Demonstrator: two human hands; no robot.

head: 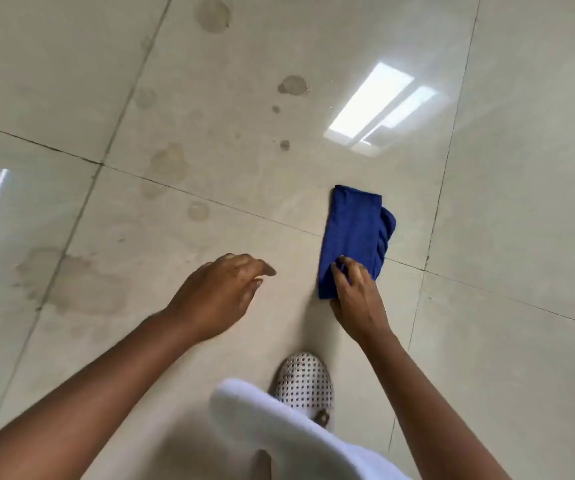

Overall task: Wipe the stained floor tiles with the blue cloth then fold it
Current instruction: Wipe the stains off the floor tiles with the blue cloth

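A dark blue cloth (355, 233) lies folded in a long strip on the pale floor tiles (521, 168), across a grout line. My right hand (355, 296) rests on its near end, fingers pinching the fabric. My left hand (223, 296) hovers above the floor to the left of the cloth, fingers loosely apart and holding nothing. Brownish stains mark the tiles: a large patch (71, 285) at the left, a blotch (170, 162) beyond the grout line, a darker spot (293, 85) farther off and another ring (212, 13) at the top.
My foot in a white perforated shoe (303, 382) stands just behind my hands, with a white garment hem (279, 427) over it. Ceiling lights reflect off the glossy tiles (379, 105). Dark grout lines cross the floor.
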